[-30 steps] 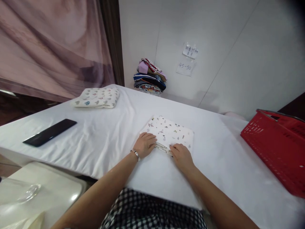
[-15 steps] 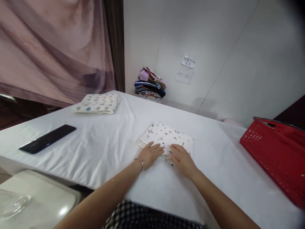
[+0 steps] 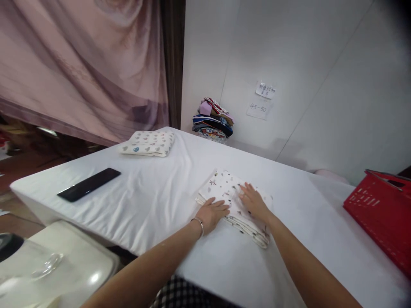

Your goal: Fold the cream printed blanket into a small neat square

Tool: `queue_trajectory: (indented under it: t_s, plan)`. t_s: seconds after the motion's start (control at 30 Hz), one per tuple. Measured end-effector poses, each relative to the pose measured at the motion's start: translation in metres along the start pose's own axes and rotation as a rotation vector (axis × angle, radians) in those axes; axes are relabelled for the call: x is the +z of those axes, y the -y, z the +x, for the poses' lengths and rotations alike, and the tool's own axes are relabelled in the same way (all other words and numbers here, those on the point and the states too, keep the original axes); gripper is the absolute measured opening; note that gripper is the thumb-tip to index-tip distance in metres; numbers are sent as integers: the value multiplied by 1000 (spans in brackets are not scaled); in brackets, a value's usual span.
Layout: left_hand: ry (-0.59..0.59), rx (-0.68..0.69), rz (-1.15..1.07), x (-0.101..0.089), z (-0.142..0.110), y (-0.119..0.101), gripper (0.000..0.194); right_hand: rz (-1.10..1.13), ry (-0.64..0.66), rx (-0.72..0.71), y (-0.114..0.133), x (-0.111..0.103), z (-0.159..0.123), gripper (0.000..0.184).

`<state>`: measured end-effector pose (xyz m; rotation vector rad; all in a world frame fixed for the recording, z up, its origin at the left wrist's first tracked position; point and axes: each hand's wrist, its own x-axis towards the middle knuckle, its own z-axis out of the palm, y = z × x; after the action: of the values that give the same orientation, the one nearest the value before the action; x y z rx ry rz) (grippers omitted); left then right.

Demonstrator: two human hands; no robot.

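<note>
A folded white cloth (image 3: pixel 229 194) with small dark and brown prints lies in front of me, its layered edge facing my body. My left hand (image 3: pixel 212 213), a bracelet at its wrist, rests flat on the cloth's near left part with fingers stretched out. Toward the middle of the cloth, my right hand (image 3: pixel 255 203) lies on top with its fingers extended. Neither hand grips anything. Farther back on the left sits another folded white cloth (image 3: pixel 149 143) with grey, red and blue prints.
A white sheet covers the table (image 3: pixel 154 192). On it at left lies a flat black object (image 3: pixel 89 184). A red basket (image 3: pixel 379 214) stands at right. Folded fabrics (image 3: pixel 212 122) are stacked against the wall. A pale stool-like surface (image 3: pixel 80 252) is at lower left.
My right hand has moved farther onto the cloth, toward its middle, uncovering the near layered edge. My left hand stays on the near left part. The whole view has shifted slightly.
</note>
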<state>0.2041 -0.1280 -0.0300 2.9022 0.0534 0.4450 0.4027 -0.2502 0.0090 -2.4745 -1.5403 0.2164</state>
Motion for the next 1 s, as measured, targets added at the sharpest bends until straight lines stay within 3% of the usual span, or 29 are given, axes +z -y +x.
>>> queue_trajectory:
  t_s: [0.07,0.27,0.43,0.5,0.63,0.7,0.77,0.87,1.0]
  plan:
    - [-6,-10,-2,2,0,0,36,-104,-41,35,-11,2,9,57]
    - [-89,-23,0,7,0,-4,31,-209,4,63,-29,20,17,56]
    - [-276,-17,-58,-6,0,-8,25,-193,-7,68,-30,16,17,55]
    - [-378,-85,-80,-15,-2,-1,24,-130,22,90,-28,10,19,55]
    - [-600,-468,-95,-29,-12,24,17,105,78,68,0,-1,15,56]
    - [-679,-664,-152,-32,-17,36,16,212,66,-43,24,0,9,56]
    - [-680,-804,-251,-32,-20,43,20,245,66,-173,49,7,1,56]
    - [-595,-882,-379,-30,-19,47,25,172,65,-272,76,19,-7,52]
    - [-601,-812,-428,-28,-16,47,14,66,57,-258,85,28,-12,48]
